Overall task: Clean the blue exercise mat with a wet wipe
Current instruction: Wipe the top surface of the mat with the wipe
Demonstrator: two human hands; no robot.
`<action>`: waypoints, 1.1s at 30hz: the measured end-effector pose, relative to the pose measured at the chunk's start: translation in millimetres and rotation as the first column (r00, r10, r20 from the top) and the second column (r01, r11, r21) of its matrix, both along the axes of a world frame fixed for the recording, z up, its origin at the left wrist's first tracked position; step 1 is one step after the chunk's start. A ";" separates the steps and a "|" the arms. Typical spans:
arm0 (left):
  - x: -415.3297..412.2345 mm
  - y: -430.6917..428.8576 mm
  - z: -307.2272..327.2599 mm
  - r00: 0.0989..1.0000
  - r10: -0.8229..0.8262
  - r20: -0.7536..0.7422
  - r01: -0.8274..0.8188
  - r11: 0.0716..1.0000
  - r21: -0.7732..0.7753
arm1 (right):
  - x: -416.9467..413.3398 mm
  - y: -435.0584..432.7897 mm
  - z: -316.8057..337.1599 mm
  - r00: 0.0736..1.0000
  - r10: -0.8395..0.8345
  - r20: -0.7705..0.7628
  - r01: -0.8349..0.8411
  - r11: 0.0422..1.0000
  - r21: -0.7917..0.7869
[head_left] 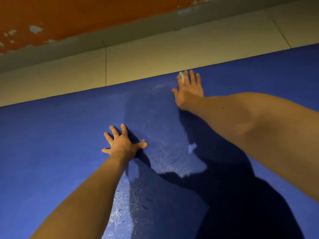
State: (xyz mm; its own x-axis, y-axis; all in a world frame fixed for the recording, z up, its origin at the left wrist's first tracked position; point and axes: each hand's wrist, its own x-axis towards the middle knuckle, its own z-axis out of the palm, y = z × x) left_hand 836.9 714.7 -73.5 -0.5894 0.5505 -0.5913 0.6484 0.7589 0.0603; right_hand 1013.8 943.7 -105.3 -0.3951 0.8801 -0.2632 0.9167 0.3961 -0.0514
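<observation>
We find the left hand (pixel 123 144) laid flat on the blue exercise mat (pixel 51 135), fingers spread and straight, thumb pointing right, gripping nothing. The mat runs under both forearms and fills the ground to the left of this hand.

Just right of the left thumb we note a glistening wet streak (pixel 169 156). It runs from near the left forearm up towards the right hand. A dark shadow (pixel 224 178) of the arms lies across the mat beneath the right forearm.

The right hand (pixel 189 91) is stretched further forward, close to the mat's far edge. Its palm is down and its fingers are straight, pressing on the mat. A small white part of the wet wipe (pixel 181 77) shows at the left side of these fingers. The rest is hidden under the hand.

Beyond the right fingertips we see a pale tiled floor (pixel 155 57). Past that stands an orange wall (pixel 86 14) with flaking paint.
</observation>
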 end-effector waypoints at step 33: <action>0.2 4.6 -0.1 0.999 0.017 0.028 -0.017 1.000 -0.003 | -54.4 -40.7 -0.2 0.994 0.074 -0.085 -0.079 0.995 -0.055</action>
State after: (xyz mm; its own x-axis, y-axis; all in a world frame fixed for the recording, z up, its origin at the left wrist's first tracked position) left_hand 837.1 719.3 -73.6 -0.5818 0.5389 -0.6092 0.6331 0.7702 0.0766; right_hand 959.4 903.0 -105.5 -0.4833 0.8306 -0.2768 0.8755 0.4589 -0.1514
